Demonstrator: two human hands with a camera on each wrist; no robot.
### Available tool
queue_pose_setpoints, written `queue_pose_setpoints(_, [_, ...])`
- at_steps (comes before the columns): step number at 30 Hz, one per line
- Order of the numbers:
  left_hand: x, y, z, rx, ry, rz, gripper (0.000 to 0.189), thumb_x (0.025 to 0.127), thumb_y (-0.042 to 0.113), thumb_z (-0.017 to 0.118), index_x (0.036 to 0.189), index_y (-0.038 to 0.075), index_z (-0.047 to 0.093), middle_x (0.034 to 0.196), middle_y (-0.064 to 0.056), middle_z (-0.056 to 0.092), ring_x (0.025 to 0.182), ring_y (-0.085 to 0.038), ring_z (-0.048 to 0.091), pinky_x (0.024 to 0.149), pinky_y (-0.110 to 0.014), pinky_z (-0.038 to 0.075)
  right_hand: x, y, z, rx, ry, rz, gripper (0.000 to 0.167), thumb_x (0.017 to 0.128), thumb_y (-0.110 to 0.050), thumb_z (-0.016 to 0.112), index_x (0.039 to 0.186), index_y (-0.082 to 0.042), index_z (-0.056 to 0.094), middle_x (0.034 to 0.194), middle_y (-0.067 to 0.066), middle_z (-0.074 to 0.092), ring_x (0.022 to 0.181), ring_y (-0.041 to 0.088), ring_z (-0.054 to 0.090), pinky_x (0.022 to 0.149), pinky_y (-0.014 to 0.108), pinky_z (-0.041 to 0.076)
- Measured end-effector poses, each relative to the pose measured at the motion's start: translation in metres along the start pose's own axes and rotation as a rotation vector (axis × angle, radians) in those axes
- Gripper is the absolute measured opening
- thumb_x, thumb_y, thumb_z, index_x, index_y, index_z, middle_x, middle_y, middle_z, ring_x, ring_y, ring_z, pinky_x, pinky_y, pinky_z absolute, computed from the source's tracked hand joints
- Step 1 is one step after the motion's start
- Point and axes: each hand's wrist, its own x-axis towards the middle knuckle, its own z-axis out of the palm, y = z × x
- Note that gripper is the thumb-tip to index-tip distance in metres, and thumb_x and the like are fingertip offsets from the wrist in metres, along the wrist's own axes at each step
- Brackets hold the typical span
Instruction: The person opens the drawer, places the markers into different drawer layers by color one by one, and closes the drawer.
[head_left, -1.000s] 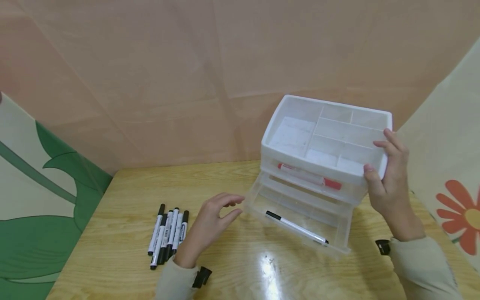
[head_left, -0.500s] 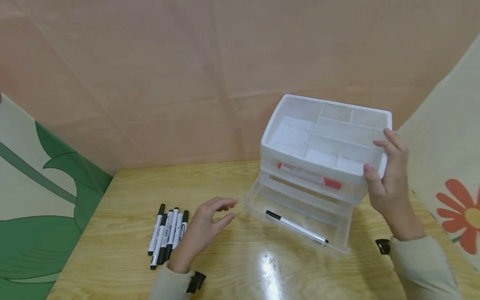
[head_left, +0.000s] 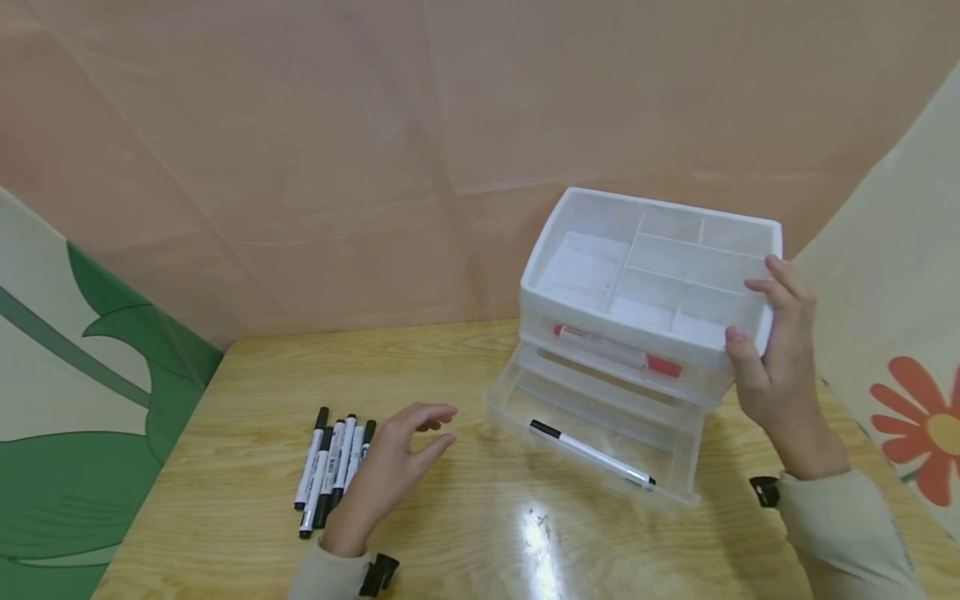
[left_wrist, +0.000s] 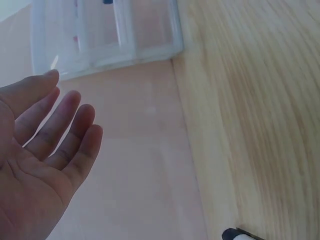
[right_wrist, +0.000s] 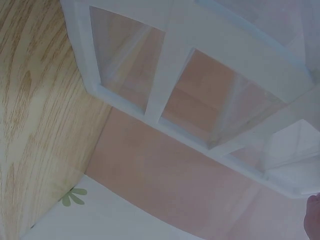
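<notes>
A white plastic drawer organizer stands at the right of the table, with a divided tray on top. My right hand grips the tray's right front corner, thumb in front and fingers over the side; the right wrist view shows the organizer's windowed side. Its lower clear drawer is pulled out and holds a black-capped white marker. Behind the upper drawer front lies a red marker. My left hand hovers left of the drawer, fingers loosely bent, holding nothing.
Several black-and-white markers lie side by side at the left of the wooden table, partly behind my left hand. A tan cloth backdrop rises at the table's back edge, with leaf and flower prints at the sides.
My left hand has drawn away from the drawer, leftward and slightly down, nearer the row of markers. The right hand and the organizer hold their place.
</notes>
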Motion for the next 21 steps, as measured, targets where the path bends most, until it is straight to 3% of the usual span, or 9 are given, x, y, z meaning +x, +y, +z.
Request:
queue_pose_setpoints(7, [-0.006,-0.005,-0.003,0.000,0.029,-0.031,0.033,0.086,0.010,0.076,0.117,0.018,0.070,0.111,0.000,0.072,0.099,-0.017,0.067,0.090,-0.040,0.057,0.001,-0.003,0.000,0.006,0.002,0.002,0.064,0.095,-0.037,0.050,0.125,0.019,0.042,0.149,0.033,0.033,0.147,0.022,0.028,0.118,0.022,0.022])
queue_pose_setpoints(10, [-0.008,-0.007,-0.003,0.000,0.034,-0.036,0.032,0.086,0.010,0.076,0.117,0.017,0.070,0.112,-0.002,0.072,0.099,-0.021,0.067,0.089,-0.040,0.057,0.001,-0.003,0.001,0.002,0.002,0.001,0.064,0.095,-0.037,0.051,0.125,0.019,0.042,0.149,0.033,0.033,0.147,0.022,0.028,0.119,0.022,0.022])
queue_pose_setpoints(21, [-0.014,-0.016,-0.006,0.025,0.046,-0.086,0.033,0.085,0.009,0.076,0.116,0.020,0.071,0.111,0.002,0.072,0.099,-0.021,0.067,0.089,-0.031,0.057,0.001,-0.003,0.000,0.005,0.004,-0.011,0.066,0.096,-0.039,0.051,0.125,0.019,0.042,0.148,0.033,0.033,0.146,0.022,0.029,0.119,0.022,0.022])
